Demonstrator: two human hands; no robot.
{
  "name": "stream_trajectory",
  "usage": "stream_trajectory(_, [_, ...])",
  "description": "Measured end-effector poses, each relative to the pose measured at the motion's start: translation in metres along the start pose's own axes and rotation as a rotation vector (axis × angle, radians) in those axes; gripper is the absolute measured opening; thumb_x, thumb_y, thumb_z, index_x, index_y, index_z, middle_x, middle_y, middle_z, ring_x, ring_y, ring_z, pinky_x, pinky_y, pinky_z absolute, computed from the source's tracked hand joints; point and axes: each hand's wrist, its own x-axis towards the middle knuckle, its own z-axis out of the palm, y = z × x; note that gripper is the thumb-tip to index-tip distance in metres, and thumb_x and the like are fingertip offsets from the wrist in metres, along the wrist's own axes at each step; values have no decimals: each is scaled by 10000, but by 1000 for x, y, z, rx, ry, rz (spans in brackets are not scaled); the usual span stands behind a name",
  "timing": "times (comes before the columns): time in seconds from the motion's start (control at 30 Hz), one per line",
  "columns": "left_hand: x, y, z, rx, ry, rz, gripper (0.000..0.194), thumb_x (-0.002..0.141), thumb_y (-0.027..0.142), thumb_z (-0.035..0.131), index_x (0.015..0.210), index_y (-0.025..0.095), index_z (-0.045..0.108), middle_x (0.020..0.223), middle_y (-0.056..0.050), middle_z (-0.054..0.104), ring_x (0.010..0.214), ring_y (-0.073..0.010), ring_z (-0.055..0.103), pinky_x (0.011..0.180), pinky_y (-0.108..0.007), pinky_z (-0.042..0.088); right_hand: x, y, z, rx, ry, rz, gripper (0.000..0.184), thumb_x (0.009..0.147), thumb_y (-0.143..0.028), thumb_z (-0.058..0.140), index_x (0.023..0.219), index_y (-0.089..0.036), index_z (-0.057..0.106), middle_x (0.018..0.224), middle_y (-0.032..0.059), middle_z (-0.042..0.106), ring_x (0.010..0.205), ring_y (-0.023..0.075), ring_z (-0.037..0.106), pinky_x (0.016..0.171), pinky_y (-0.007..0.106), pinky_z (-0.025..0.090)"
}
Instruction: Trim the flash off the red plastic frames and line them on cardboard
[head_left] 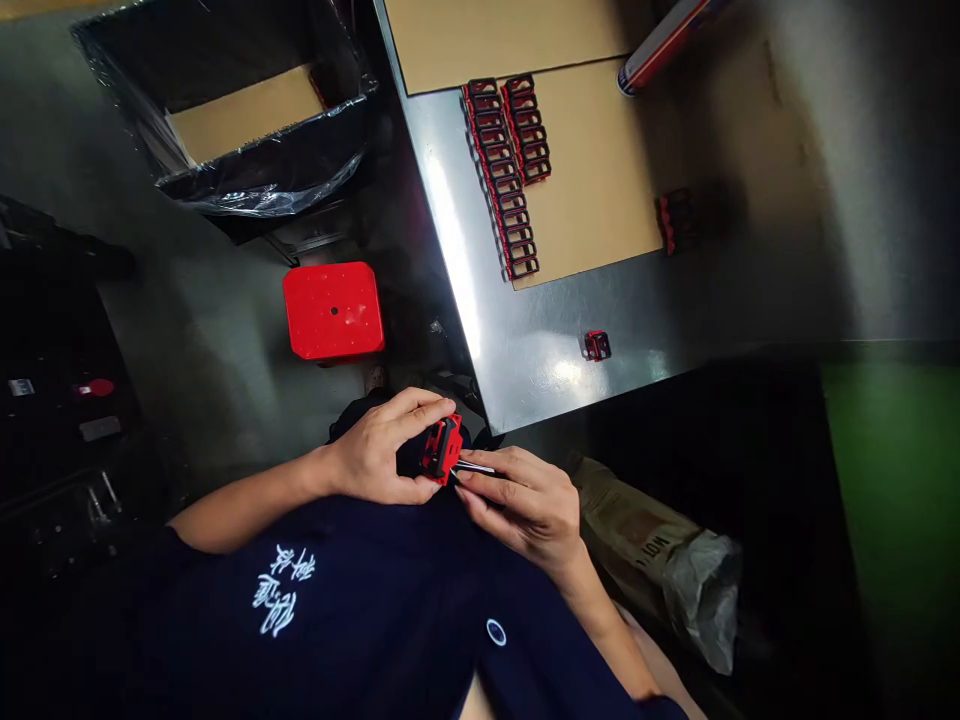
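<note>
Red and black part (442,450), held in midair just off the near corner of the metal worktop (525,385), so all the steadying has to be done by the hands. It's gripped from nine o'clock by the left hand (379,450), digits set narrow around its upper and lower edges. A slim pale tool (476,467) is pinched by the right hand (532,500) at four o'clock. Whether the part is actually touched by the tip can't be told, tbh.

Tip: the wrists are probably best braced against the body, with light, straight pressure used so nothing gets scratched or slips. Fingertips should be kept clear of the tool's line too.

Fwiw, a lone similar piece (598,345) is seen at two o'clock, and neat rows of them (499,180) are laid out between twelve and one, partly on cardboard (592,180).
</note>
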Motion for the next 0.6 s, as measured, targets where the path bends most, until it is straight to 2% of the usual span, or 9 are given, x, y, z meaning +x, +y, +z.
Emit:
stream_trajectory(0.23, [13,-2,4,31,-39,26,896,754,222,723,1562,247,335,1311,-158,536,1149,-280,630,955,-422,588,0,8,-5,-22,31,-15,200,920,-132,722,1091,-232,750,1062,73,743,771,172,707,651,286,579])
stream_trajectory(0.6, [69,1,32,52,-94,38,908,752,226,727,1569,276,335,1320,-150,539,1159,-289,624,960,-436,584,-6,35,-55,-46,83,-43,193,918,-138,728,1085,-233,752,1059,63,745,730,158,695,624,269,562])
